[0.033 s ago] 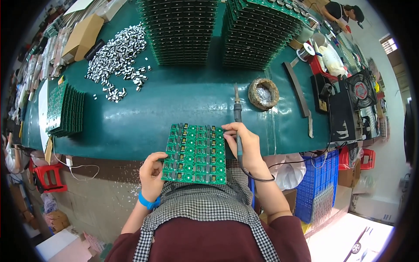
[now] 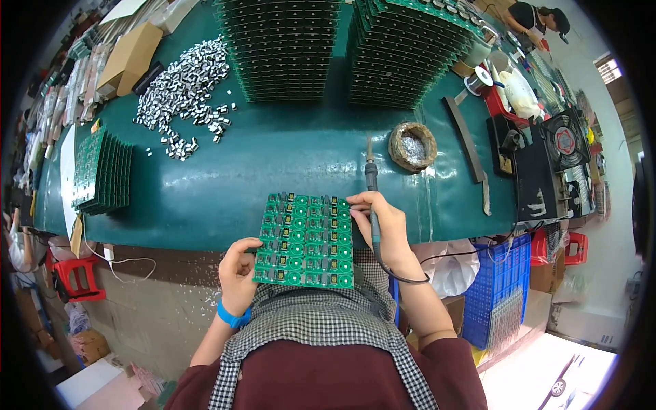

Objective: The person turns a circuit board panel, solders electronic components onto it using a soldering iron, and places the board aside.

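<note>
A green circuit board panel (image 2: 304, 240), with rows of small parts on it, is held before my body at the table's near edge. My left hand (image 2: 238, 273) pinches its lower left edge between thumb and fingers. At the upper right corner, my right hand (image 2: 384, 222) grips the panel with thumb and forefinger. That same hand also holds a soldering iron (image 2: 372, 179), its tip pointing away from me over the table. Just right of the tip sits a round brown dish (image 2: 412, 147) with silvery bits inside.
Two tall stacks of boards (image 2: 283, 55) stand at the back. A smaller board stack (image 2: 104, 171) is at left, near a pile of small metal parts (image 2: 181, 89). At right are a solder spool (image 2: 478, 80), a metal bar (image 2: 465, 140) and a black fan (image 2: 564, 140).
</note>
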Demonstrator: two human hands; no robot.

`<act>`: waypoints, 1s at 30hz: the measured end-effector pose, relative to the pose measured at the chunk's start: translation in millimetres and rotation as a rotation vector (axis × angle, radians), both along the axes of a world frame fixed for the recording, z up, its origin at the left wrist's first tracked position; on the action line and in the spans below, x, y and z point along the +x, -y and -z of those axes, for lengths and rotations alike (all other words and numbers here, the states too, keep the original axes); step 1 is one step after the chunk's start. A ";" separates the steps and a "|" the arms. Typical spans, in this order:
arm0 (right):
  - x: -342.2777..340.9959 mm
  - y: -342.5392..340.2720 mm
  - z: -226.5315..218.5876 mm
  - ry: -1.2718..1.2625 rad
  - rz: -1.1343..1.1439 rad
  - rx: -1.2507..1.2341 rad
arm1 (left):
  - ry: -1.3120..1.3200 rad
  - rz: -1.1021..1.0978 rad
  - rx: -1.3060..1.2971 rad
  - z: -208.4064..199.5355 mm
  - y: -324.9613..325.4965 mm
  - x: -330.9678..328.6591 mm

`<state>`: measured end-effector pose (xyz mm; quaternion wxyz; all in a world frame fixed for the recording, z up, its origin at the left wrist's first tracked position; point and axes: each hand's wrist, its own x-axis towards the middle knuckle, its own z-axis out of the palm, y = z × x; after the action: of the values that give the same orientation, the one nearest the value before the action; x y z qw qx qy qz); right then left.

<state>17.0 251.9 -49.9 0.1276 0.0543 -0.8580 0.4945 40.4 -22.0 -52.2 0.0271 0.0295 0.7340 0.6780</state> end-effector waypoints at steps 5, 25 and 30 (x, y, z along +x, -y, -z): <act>5.0 4.6 7.6 -0.049 -0.022 -0.130 | 0.258 0.054 0.242 -6.0 3.6 -7.4; 16.7 24.5 -59.7 -0.245 -0.064 -0.250 | 0.225 -0.004 0.501 -16.4 -15.3 -24.2; 11.4 18.3 -71.2 -0.371 -0.053 -0.102 | 0.159 0.042 0.510 -17.8 -14.6 -22.5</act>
<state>28.4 233.6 21.3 0.2732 0.1606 -0.7919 0.5219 17.8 -7.3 -34.4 0.0903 -0.0029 0.5341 0.8406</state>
